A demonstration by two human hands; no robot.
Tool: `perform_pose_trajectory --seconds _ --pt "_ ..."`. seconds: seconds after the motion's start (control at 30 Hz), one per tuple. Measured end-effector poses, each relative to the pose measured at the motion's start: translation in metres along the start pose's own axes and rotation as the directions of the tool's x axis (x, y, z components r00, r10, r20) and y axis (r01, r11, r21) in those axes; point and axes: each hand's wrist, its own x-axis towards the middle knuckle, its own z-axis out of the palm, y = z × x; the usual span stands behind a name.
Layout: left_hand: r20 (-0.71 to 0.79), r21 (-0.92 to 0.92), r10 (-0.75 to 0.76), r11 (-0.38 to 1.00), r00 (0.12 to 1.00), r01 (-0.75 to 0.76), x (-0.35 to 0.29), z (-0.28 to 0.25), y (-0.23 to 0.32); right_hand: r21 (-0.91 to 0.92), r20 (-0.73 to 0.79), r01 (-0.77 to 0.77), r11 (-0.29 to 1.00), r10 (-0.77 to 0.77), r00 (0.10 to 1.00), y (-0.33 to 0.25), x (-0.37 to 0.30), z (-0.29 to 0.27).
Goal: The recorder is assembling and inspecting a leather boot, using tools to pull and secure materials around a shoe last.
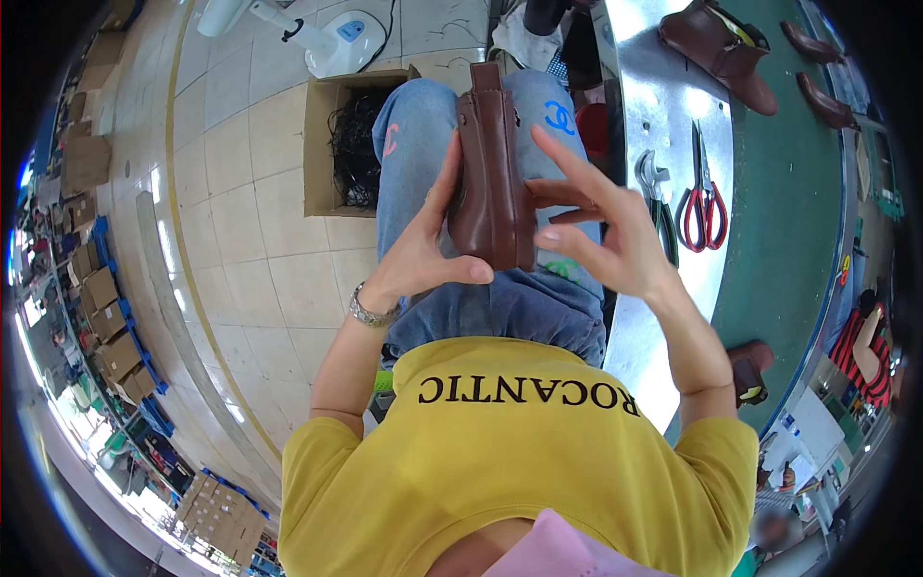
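Note:
A dark brown leather boot (pixel 490 183) lies lengthwise over my lap, with a seam down its middle and a strap-like tab at its far end. My left hand (pixel 428 231) holds it from the left, fingers along its side and thumb across its near end. On its right side is my right hand (pixel 601 221), fingers spread and index raised. Some of its fingertips are at or against the leather; exact contact is hard to tell. The boot's underside is hidden.
To my right, a metal-topped bench (pixel 663 317) carries red-handled scissors (pixel 705 207), pincers (pixel 656 197) and a brown ankle boot (pixel 716 53). More brown footwear (pixel 750 370) sits on the green surface (pixel 769 240). A cardboard box (pixel 322 144) with dark stringy material stands left of my legs.

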Motion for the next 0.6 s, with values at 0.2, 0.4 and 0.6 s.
perform_pose_trajectory --seconds 0.2,0.4,0.6 --pt "-0.056 -0.073 -0.094 0.993 0.994 0.09 -0.004 0.013 0.004 -0.06 -0.06 -0.224 0.973 0.221 0.973 -0.011 0.017 0.006" --pt "0.08 0.222 -0.175 0.963 0.981 0.154 -0.018 -0.032 -0.02 0.19 -0.091 -0.15 0.97 0.17 0.981 0.007 -0.004 0.025" --pt "-0.195 -0.004 -0.175 0.984 0.965 0.177 -0.017 -0.041 -0.048 0.201 -0.16 0.036 0.979 -0.003 0.987 0.022 -0.017 0.062"
